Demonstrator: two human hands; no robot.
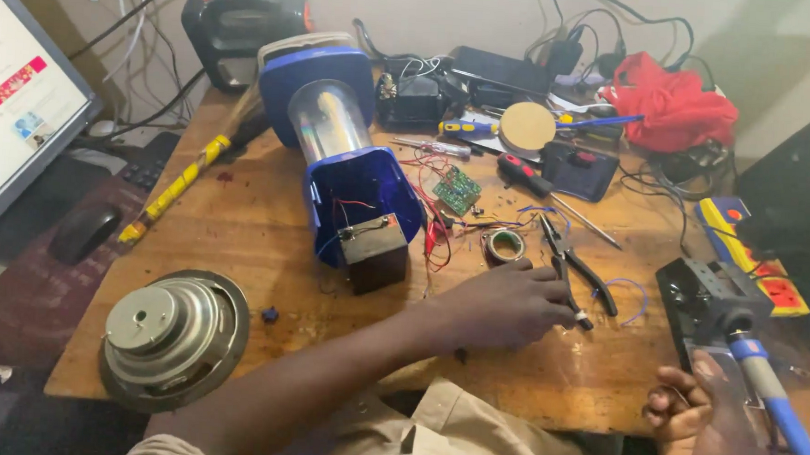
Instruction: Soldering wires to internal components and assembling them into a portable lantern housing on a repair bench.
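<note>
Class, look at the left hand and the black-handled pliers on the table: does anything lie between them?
Nothing visible does. The left hand rests on the wooden table, its fingertips right at the handle ends of the pliers.

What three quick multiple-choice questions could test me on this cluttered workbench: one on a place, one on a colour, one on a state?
1. Where does the loudspeaker driver lie on the wooden table?
A. Near corner, beside the monitor side
B. Far edge by the wall
C. Under the red cloth

2. What colour is the lantern lying on its side?
A. Green
B. Blue
C. Orange

3. What is the left hand doing?
A. Holding a mug
B. Resting flat on the keyboard
C. Touching the handles of the black pliers

Answers:
1 A: it sits at the near left corner, on the monitor's side.
2 B: its base and top are blue around a clear middle.
3 C: its fingers meet the plier handles, while the right hand sits by the blue-handled soldering iron.
</note>
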